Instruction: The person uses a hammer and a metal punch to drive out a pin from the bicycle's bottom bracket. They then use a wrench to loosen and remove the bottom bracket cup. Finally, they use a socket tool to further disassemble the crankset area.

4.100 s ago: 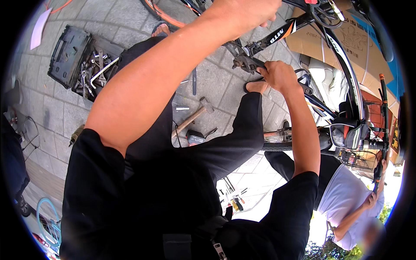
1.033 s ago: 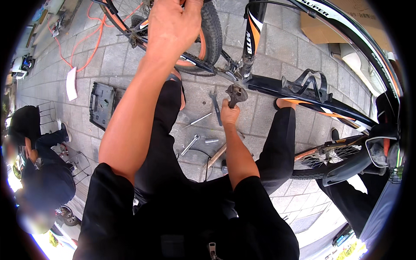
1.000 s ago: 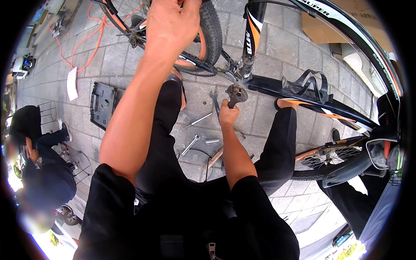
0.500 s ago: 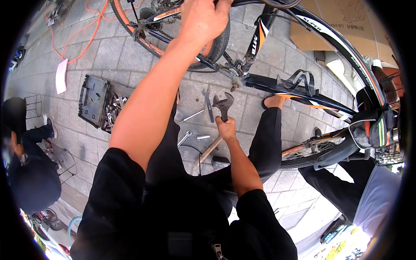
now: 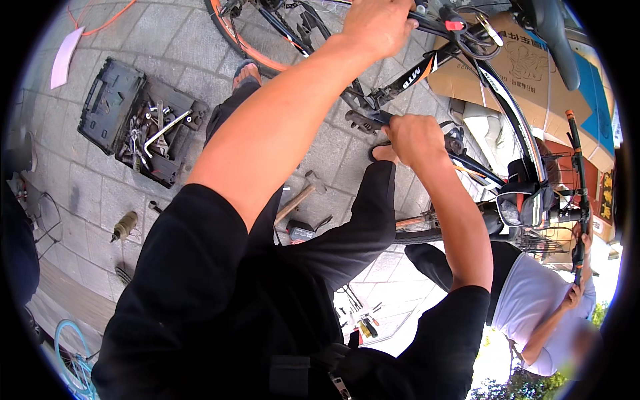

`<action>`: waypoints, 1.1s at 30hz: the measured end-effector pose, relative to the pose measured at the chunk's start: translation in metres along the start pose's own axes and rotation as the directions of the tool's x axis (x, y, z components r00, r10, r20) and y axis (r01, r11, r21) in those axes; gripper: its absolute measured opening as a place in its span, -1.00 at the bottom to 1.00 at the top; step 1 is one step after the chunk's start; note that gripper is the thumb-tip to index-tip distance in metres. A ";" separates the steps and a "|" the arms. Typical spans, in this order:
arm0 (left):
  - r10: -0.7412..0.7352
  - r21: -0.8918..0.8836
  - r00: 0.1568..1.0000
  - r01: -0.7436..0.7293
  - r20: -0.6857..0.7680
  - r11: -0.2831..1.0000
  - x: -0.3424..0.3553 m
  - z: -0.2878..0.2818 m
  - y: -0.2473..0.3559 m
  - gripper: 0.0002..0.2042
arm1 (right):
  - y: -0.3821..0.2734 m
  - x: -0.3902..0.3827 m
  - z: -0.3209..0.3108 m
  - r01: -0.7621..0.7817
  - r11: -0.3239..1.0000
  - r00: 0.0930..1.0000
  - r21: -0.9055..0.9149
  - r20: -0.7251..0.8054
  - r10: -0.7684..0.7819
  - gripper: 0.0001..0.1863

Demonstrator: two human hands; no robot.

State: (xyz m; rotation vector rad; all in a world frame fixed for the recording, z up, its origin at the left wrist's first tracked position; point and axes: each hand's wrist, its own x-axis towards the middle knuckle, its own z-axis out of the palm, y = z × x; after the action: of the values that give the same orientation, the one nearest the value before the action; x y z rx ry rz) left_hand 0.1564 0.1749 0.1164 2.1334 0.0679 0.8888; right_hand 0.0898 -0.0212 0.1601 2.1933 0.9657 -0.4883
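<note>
My left hand (image 5: 377,24) grips a black tube of the bicycle frame (image 5: 477,70) at the top, near a saddle (image 5: 563,50). My right hand (image 5: 417,137) is closed around the handle of a dark adjustable wrench (image 5: 360,121). The wrench's head is just below the frame's bottom bracket (image 5: 373,97); I cannot tell whether its jaws are on a part. The orange-rimmed wheel (image 5: 230,37) lies behind my left forearm. A wooden-handled hammer (image 5: 297,200) and a battery-like dark case (image 5: 300,232) lie on the pavement between my legs.
An open toolbox of wrenches (image 5: 157,133) lies at left, near a grease gun (image 5: 125,225) and a pink board (image 5: 65,59). Cardboard (image 5: 517,70) stands at upper right. A co-worker in a light shirt (image 5: 533,300) holds another bike's handlebar at lower right. A turquoise bicycle (image 5: 73,353) is at lower left.
The view has swung back toward the bicycle's front section. My right hand has raised the wrench from over the pavement to the bottom bracket area; my left hand still grips the frame.
</note>
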 end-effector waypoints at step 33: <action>-0.020 0.007 1.000 0.020 -0.023 1.000 -0.003 0.003 0.004 -0.71 | -0.007 0.054 -0.009 -0.045 0.989 0.970 -0.143 0.230 0.078 -0.59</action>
State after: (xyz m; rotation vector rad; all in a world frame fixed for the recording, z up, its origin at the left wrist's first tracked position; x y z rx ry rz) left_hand 0.1553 0.1692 0.1165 2.1263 0.1041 0.9024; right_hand 0.1206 0.0151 0.1327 1.9843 0.7779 -0.6177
